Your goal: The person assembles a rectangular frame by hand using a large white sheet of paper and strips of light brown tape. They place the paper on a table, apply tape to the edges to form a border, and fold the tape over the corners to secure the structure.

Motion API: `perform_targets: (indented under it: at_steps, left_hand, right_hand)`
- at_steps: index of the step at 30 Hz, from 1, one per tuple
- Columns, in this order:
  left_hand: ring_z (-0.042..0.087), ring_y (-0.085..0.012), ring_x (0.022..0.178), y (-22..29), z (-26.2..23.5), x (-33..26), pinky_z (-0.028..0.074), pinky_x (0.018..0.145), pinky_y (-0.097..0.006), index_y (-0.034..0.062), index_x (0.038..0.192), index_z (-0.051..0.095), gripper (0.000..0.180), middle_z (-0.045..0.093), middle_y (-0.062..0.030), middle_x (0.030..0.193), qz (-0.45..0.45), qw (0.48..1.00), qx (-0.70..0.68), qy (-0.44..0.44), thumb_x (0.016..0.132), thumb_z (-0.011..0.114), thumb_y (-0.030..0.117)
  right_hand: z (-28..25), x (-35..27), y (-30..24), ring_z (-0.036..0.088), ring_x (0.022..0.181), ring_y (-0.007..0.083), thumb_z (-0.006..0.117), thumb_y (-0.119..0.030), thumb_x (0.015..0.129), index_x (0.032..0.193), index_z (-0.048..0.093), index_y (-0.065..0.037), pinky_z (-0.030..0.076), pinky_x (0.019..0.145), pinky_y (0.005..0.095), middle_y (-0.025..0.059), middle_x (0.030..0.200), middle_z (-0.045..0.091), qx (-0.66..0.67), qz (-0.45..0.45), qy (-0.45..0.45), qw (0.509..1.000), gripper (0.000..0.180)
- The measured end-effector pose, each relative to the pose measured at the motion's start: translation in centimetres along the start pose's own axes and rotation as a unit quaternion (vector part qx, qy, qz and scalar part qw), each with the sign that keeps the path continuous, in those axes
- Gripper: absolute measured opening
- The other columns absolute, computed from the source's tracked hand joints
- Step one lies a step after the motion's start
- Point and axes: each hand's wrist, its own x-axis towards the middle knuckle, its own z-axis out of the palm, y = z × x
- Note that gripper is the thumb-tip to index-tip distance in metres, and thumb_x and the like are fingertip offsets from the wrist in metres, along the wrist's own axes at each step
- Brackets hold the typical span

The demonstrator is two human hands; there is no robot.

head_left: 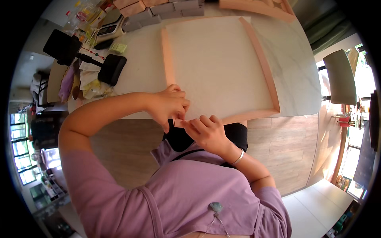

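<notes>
A large shallow cardboard box lid (214,67), white inside with peach-pink folded edges, lies on the marble-look table in front of me. Its near left corner sticks out over the table's front edge. At that corner my left hand (168,105) reaches over the left wall, thumb pointing down and fingers curled on the cardboard. My right hand (208,133) pinches the near wall at the same corner, its fingers bent. The fold between my fingertips is mostly hidden. The right wall and the near right corner stand up.
At the far edge sit stacked grey and pink boxes (170,7) and another peach-pink lid (258,8). To the left are a black phone stand (112,70), a scale (109,29) and plastic-wrapped bits. A chair (340,77) stands right of the table (295,87).
</notes>
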Motion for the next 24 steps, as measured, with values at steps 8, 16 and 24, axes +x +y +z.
perform_targets:
  at_steps: [8, 16, 24]
  left_hand:
    - [0.054, -0.0205, 0.102, -0.7, 2.2, -0.4, 0.028, 0.113, -0.054, 0.0241, 0.079, 0.081, 0.018, 0.06, 0.0066, 0.093, -0.018, 0.995, 0.007, 0.103, 0.066, 0.092, 0.03]
    - [0.056, -0.0208, 0.1, -0.3, 1.0, -0.6, 0.031, 0.107, -0.051, 0.0246, 0.082, 0.085, 0.009, 0.063, 0.0059, 0.087, -0.021, 0.997, 0.048, 0.061, 0.076, 0.084, 0.032]
    - [0.06, -0.0217, 0.1, 1.0, 0.4, 2.1, 0.033, 0.096, -0.041, 0.0144, 0.069, 0.075, 0.01, 0.071, -0.0022, 0.075, -0.1, 0.987, -0.033, -0.118, 0.073, 0.067, 0.011]
  right_hand:
    - [0.2, 0.4, -0.4, 0.046, 0.066, 0.0124, 0.073, -0.01, 0.077, 0.103, 0.074, -0.011, 0.031, 0.053, 0.0291, -0.0034, 0.08, 0.05, 0.0, 0.0, 0.018, 1.0, 0.026]
    - [0.5, 0.7, -0.9, 0.046, 0.067, 0.0123, 0.072, -0.009, 0.078, 0.1, 0.072, -0.009, 0.032, 0.053, 0.0289, -0.0026, 0.081, 0.049, -0.003, -0.016, 0.012, 1.0, 0.022]
    - [0.8, 0.4, -1.0, 0.047, 0.071, 0.0122, 0.071, -0.01, 0.077, 0.102, 0.073, -0.009, 0.034, 0.056, 0.0291, -0.0014, 0.086, 0.052, -0.007, -0.054, 0.039, 0.998, 0.025]
